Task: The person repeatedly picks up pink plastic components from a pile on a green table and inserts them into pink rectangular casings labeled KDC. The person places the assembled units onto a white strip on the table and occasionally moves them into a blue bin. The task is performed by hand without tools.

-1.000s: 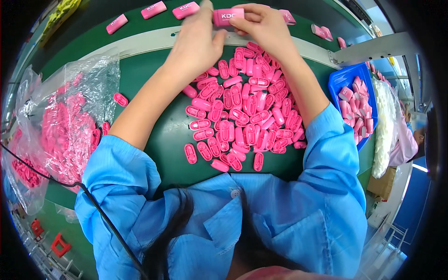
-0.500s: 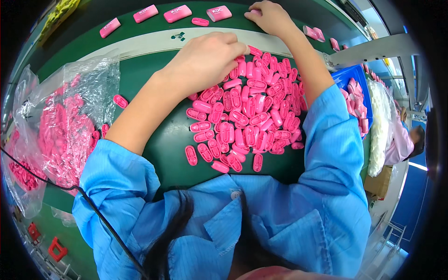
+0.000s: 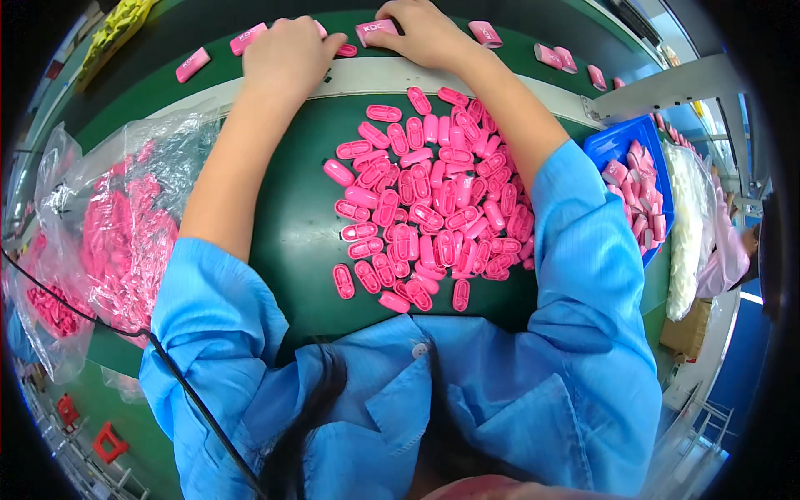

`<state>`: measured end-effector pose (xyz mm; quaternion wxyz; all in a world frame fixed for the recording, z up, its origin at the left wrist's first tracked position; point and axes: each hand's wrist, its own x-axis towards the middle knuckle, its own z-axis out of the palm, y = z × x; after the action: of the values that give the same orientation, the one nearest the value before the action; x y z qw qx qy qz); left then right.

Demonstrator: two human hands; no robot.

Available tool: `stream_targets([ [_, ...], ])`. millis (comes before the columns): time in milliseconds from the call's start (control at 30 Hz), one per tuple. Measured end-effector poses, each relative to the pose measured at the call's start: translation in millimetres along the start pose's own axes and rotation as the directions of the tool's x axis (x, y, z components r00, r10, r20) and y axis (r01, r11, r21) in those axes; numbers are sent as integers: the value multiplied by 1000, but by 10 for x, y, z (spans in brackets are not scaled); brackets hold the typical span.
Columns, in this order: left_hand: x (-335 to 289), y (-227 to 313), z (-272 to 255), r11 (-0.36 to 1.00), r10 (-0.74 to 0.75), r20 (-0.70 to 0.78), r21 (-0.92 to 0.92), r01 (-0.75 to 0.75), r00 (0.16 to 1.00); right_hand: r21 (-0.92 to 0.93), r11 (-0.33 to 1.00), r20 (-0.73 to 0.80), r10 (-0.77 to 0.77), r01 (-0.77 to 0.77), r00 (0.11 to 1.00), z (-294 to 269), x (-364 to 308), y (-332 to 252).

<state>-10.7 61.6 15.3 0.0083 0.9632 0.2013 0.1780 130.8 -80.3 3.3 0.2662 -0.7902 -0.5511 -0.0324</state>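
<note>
My left hand (image 3: pixel 287 57) reaches over the far strip, its thumb stretched out to the right. Its fingertips are mostly hidden, between a printed pink case (image 3: pixel 247 38) and a small pink oval tray (image 3: pixel 346 51). My right hand (image 3: pixel 423 33) pinches another printed pink case (image 3: pixel 372 30), with fingers at its far edge and the thumb on its near side. Nearer to me, a heap of glossy pink oval trays (image 3: pixel 433 196) lies spread on the green table (image 3: pixel 292 208), some hollow side up, others turned over.
A clear plastic bag (image 3: pixel 125 225) of pink pieces lies at the left. Another pink case (image 3: pixel 193 65) and several more stand along the far green strip, beyond a pale rail (image 3: pixel 375 75). At the right is a blue bin (image 3: pixel 617 137) of pink cases, beside a white bag (image 3: pixel 683 225).
My left hand has left the heap and moved up and left to the far strip. My right hand has shifted left onto a printed case. Several trays at the heap's far left edge now lie apart.
</note>
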Motion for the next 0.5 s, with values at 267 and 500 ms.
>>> stream_targets([
  [267,96,252,302,984,124,-45,-122,-129,991,-315,949,-196,-94,28,976,-183,-313,110],
  [500,-31,256,202,763,134,7,-638,-99,991,-189,966,-247,-219,175,944,-218,-455,285],
])
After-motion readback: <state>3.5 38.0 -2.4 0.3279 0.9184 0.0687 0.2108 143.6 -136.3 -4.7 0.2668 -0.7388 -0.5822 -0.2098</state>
